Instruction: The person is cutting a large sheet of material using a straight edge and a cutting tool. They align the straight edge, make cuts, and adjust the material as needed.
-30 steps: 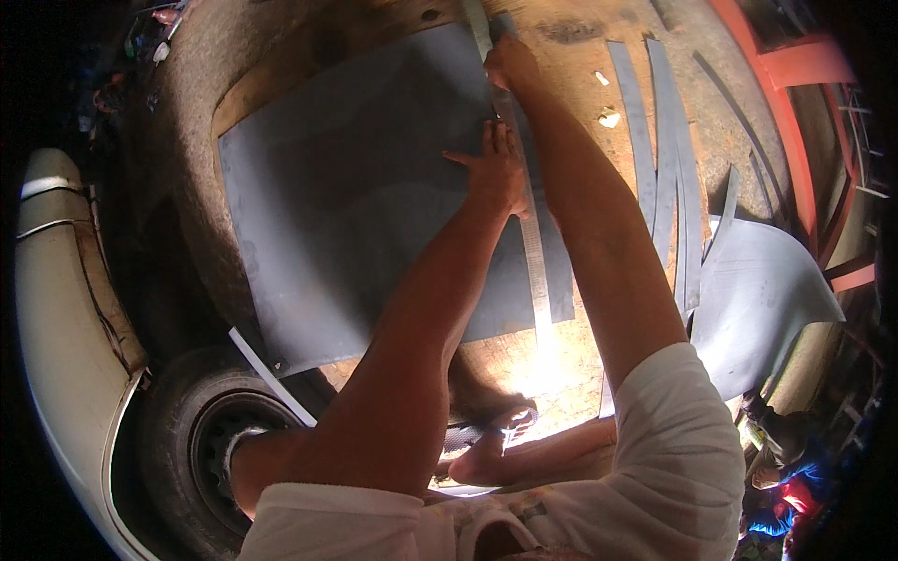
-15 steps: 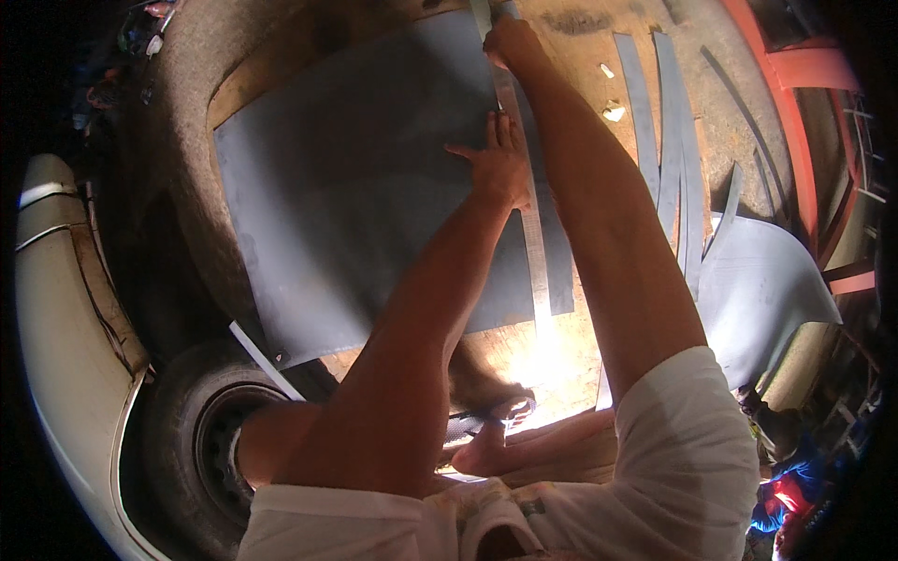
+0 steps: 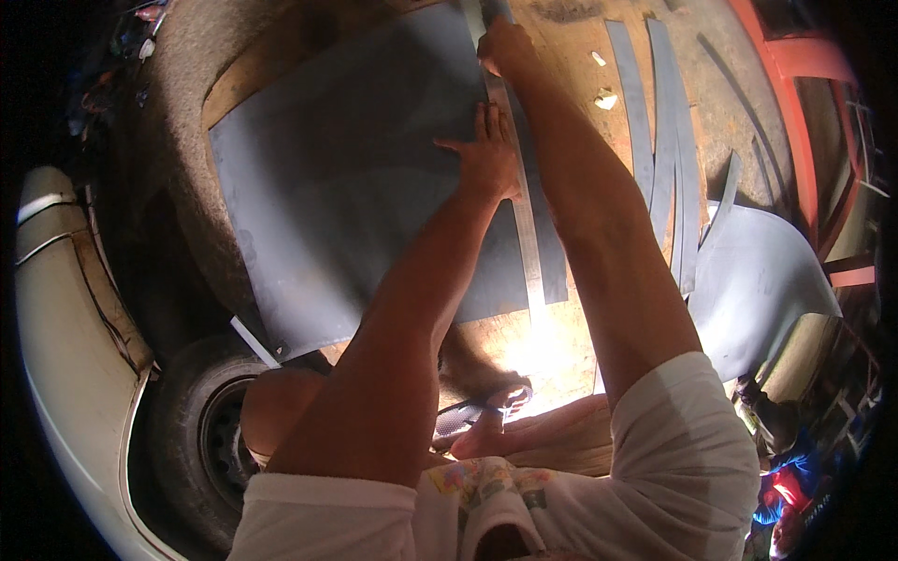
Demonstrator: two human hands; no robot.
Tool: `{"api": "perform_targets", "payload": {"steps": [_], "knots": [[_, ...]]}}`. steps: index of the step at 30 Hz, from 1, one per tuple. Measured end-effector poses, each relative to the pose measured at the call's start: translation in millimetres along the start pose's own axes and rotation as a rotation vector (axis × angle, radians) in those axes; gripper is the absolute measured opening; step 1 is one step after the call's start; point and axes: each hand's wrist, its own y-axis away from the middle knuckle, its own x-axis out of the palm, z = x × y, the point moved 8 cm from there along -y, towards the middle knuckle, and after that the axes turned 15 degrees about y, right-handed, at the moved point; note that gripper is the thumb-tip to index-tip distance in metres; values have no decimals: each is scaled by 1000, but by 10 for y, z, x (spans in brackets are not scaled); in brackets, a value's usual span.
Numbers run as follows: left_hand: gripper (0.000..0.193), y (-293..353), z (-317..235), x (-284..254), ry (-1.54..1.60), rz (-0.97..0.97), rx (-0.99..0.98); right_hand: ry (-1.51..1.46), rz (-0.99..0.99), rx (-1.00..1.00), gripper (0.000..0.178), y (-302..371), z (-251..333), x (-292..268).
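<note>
A large dark grey sheet lies flat in front of me, with a long metal ruler running across it near its right side. My left hand presses on the ruler and the sheet beside it, fingers stretched out and thumb spread to the left. Farther along, my right hand is closed at the ruler's right edge near the far side of the sheet. Whatever is in its fingers is hidden from view.
Several cut grey strips and a curved grey sheet lie to the right. Small pale pieces rest on the wooden board. A red metal frame stands at far right; a wheel and pale vehicle panel are left.
My right hand has come slightly nearer along the ruler. The left hand stays pressed in about the same place, and the whole view has shifted a little.
</note>
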Motion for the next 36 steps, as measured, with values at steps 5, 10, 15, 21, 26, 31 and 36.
{"api": "perform_targets", "payload": {"steps": [5, 10, 15, 21, 26, 31, 36], "knots": [[140, -43, -98, 15, 4, -34, 38, 96, -66, -79, 46, -39, -240, 224], [136, 17, 13, 0, 43, -100, 36, 39, -58, -31, 37, 420, -156, 99], [142, -2, -14, 24, -15, -77, 52, 71, -45, -58, 37, 564, -263, 220], [141, -47, -33, 76, -88, 6, 76, 85, -81, -114, 39, 781, -449, 422], [127, 11, 34, 41, -24, -87, 43, -79, -18, -56, 44, 1255, -397, 231], [129, -33, -11, 65, -41, -85, 43, -77, -52, -46, 49, 1463, -520, 245], [131, -49, 9, 107, -49, -97, 54, -60, 13, -43, 44, 1750, -629, 348]]}}
